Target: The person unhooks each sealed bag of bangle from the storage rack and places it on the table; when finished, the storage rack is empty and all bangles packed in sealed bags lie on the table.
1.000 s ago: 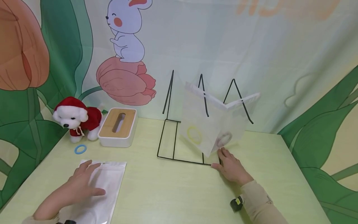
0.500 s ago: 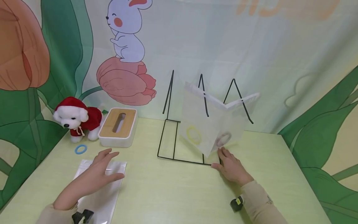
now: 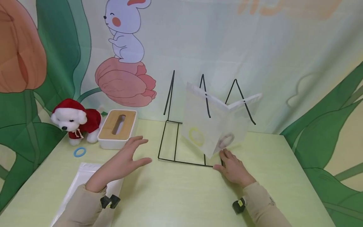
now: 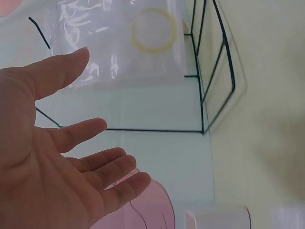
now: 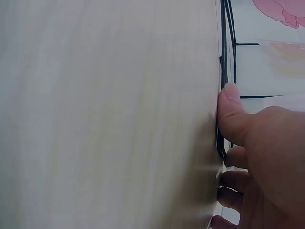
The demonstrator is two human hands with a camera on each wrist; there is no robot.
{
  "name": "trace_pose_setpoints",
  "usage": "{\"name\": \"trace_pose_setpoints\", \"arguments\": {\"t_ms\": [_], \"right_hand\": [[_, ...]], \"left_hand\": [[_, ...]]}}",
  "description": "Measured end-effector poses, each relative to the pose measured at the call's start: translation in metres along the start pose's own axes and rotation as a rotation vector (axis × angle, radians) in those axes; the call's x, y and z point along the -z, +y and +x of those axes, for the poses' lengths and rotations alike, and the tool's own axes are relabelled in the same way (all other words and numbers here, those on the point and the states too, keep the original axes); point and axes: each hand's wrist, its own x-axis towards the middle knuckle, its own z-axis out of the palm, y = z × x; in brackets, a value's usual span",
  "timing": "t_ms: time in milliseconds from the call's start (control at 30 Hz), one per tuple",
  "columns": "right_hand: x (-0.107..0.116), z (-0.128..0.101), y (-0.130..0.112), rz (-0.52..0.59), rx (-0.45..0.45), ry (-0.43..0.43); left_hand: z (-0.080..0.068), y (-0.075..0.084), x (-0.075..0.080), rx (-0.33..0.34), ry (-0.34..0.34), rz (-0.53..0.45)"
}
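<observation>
My left hand [image 3: 124,160] hovers with fingers spread, holding nothing, above the table [image 3: 175,195] between the flat plastic bag [image 3: 82,179] and the wire rack [image 3: 181,138]. My right hand [image 3: 233,168] rests flat, fingers relaxed, against the rack's front corner, below the standing bags [image 3: 215,126].

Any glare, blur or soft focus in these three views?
Head: even light, sharp, soft shadow under the left hand. Left wrist: glare streaks on the clear bag, palm slightly soft. Right wrist: right hand close and soft, table washed out.
</observation>
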Motion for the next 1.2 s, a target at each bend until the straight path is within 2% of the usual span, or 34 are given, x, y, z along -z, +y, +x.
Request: {"name": "trace_pose_setpoints", "arguments": {"t_ms": [433, 567, 767, 933, 1200], "right_hand": [[-0.001, 0.001, 0.004, -0.01, -0.016, -0.005], [0.0, 0.0, 0.005, -0.013, -0.027, -0.006], [0.0, -0.001, 0.003, -0.009, -0.025, -0.016], [0.0, 0.0, 0.003, -0.009, -0.028, -0.01], [-0.002, 0.0, 0.003, 0.004, -0.027, -0.013]], "left_hand": [[0.054, 0.034, -0.018, -0.032, 0.009, -0.276], [0.07, 0.037, -0.02, -0.036, 0.062, -0.384], [0.091, 0.035, -0.022, -0.047, 0.197, -0.511], [0.102, 0.044, -0.03, -0.089, 0.235, -0.624], [0.115, 0.056, -0.035, -0.146, 0.262, -0.592]]}}
